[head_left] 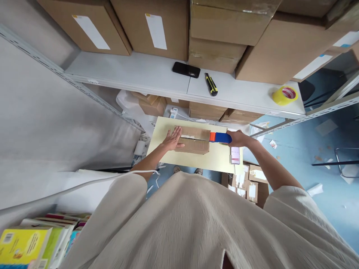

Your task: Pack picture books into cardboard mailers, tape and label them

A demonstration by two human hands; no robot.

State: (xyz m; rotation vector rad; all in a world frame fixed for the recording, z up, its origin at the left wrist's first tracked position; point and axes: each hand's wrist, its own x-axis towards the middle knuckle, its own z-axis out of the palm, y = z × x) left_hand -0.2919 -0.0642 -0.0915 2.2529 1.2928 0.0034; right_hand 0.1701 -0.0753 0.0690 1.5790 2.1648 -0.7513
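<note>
A cardboard box [193, 146] lies on a pale yellow table [165, 125], with a seam running lengthwise along its top. My left hand [174, 140] rests flat on the box's left end, fingers spread. At the right end, my right hand [238, 138] is wrapped round a blue and orange tape dispenser [223, 138], whose orange front touches the box's edge by the seam. The tape roll itself is hard to make out. Just below my right hand, a phone [235, 155] with a lit screen lies on the table.
On the shelf [126, 71] ahead are a black phone [186, 70], a yellow-black utility knife [211, 84] and a yellow tape roll [285, 95]. Large cartons [157, 30] stand behind them. Small boxes [252, 186] sit on the floor at right; books [25, 243] are stacked lower left.
</note>
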